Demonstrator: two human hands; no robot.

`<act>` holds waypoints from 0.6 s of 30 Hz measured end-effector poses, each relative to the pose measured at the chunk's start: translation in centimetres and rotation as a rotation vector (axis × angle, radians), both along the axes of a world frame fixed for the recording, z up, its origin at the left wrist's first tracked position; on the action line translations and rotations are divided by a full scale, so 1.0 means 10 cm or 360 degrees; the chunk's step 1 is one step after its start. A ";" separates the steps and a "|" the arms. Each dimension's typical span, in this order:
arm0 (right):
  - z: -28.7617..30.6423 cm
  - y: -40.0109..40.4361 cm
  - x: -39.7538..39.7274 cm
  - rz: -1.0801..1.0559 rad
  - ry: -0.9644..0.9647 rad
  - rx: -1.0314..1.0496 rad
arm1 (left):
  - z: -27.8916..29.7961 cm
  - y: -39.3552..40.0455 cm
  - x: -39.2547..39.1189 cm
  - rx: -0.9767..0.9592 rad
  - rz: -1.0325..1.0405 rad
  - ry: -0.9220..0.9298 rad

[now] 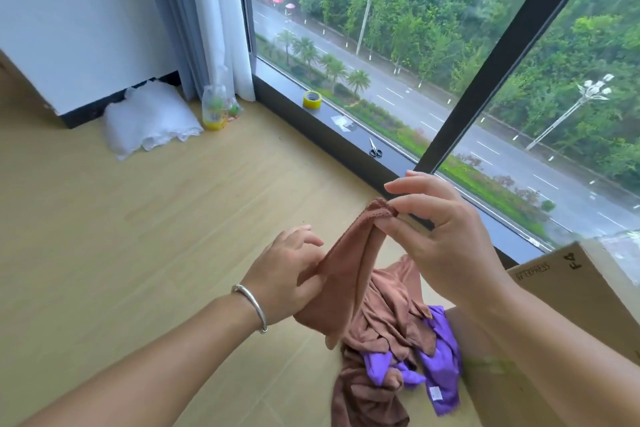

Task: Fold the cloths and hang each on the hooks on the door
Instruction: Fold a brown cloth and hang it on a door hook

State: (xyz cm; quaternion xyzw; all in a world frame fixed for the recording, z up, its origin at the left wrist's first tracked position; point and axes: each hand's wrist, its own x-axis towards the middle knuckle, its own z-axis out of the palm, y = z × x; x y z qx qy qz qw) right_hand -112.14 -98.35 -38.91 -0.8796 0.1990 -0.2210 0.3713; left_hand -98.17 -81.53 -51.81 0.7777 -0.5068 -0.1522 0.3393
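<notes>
1. A person's two bare hands hold up a brown cloth (341,274) above a wooden floor (145,218), beside a large window.
2. The right hand (440,236) pinches the cloth's top edge between thumb and curled fingers; the index finger stretches out straight above the pinch, touching nothing.
3. The left hand (287,274), lower and to the left, grips the same cloth further down, thumb pressed against the fabric and fingers curled round it. A silver bangle (251,305) sits on that wrist.
4. Between the two hands the cloth runs as a taut, gathered band, slanting up from the left hand to the right.
5. Below the hands, a heap of cloths (391,350) lies on the floor: more brown ones crumpled together with purple cloths (440,367), one showing a small white label.
6. A cardboard box (568,291) with printed lettering stands just right of the heap, partly behind the right forearm.
7. On the dark window ledge (332,128) lie a yellow roll of tape (312,100), a pair of scissors (374,150) and a small pale scrap between them.
8. In the far corner, a white bundle of soft material (149,118) rests on the floor near a grey and white curtain (204,17), with a clear plastic bottle (214,107) with a yellow base beside it.
9. No door or hooks are in view.
</notes>
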 end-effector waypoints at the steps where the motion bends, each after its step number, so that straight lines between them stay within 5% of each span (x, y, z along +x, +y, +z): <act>1: 0.05 0.04 0.05 0.0041 -0.0006 -0.0005 | 0.00 0.12 0.01 0.0023 0.0036 0.0016; 11: 1.00 0.42 0.32 0.0419 0.0001 0.0018 | 0.62 1.24 -0.13 0.0451 0.0473 -0.0093; 18: 1.30 0.32 0.39 0.0769 0.0204 -0.0960 | 1.28 2.10 -0.28 0.0765 0.0952 -0.0332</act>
